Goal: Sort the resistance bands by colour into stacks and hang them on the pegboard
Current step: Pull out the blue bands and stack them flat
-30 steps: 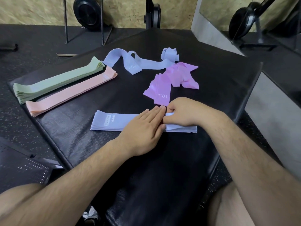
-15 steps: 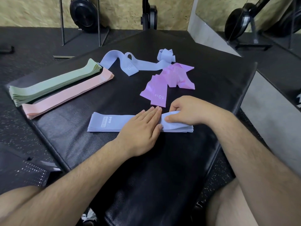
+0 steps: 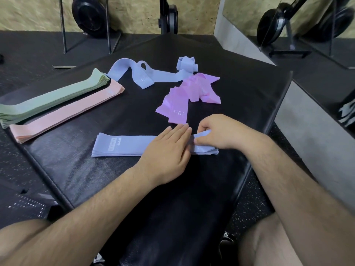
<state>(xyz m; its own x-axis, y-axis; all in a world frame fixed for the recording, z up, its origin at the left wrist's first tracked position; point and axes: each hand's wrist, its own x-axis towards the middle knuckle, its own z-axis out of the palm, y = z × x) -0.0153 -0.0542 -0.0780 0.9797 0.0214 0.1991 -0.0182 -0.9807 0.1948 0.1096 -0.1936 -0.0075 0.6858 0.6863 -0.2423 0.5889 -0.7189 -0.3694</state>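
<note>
A flat stack of blue bands lies across the near middle of the black padded bench. My left hand presses flat on the stack's middle with straight fingers. My right hand pinches the top band's right end and lifts it slightly. A green stack and a pink stack lie side by side at the left. Loose blue bands and a crumpled purple pile sit further back. No pegboard is in view.
The bench's edges drop to black speckled rubber flooring on both sides. Black gym equipment and metal stand legs stand at the back by a chipboard wall. A grey ledge runs along the right. My knees show at the bottom.
My right hand has raised the end of the top blue band a little off the stack. My left hand stays pressed on the stack.
</note>
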